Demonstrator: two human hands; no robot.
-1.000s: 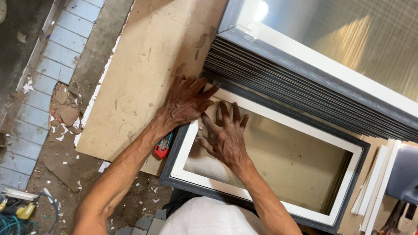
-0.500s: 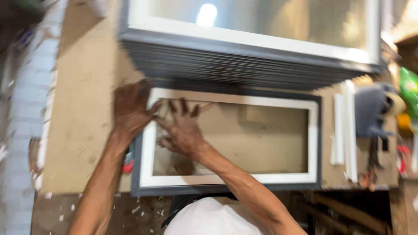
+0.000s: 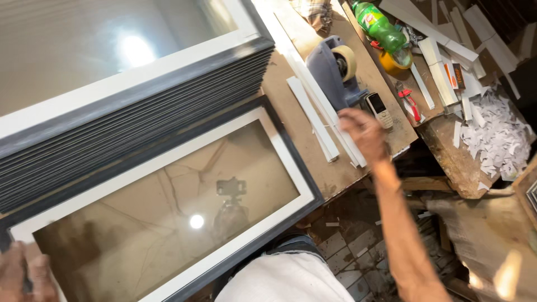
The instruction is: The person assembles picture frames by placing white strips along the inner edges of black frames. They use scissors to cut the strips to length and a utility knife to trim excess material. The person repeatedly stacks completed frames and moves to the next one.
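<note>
A long picture frame (image 3: 288, 163), dark outside with a white inner border and a glass pane, lies flat on the brown workbench (image 3: 285, 84). My left hand (image 3: 22, 275) is at the frame's left end in the bottom-left corner, with fingers on both sides of the dark edge. My right hand (image 3: 363, 131) reaches out to the right, blurred, over several white strips (image 3: 313, 114) at the bench's edge. Whether it holds a strip is unclear.
A tall stack of similar frames (image 3: 140, 112) lies behind the flat one. Right of the strips are a grey tape dispenser (image 3: 335, 70), a small phone (image 3: 379, 110), a red cutter (image 3: 411, 103), a green bottle (image 3: 380, 25) and white paper scraps (image 3: 492, 134). Below is a tiled floor (image 3: 347, 246).
Both hands have left the frame's top-left corner. My right hand has swung far right to the white strips, my left hand has gone to the frame's left end, and the view has turned right.
</note>
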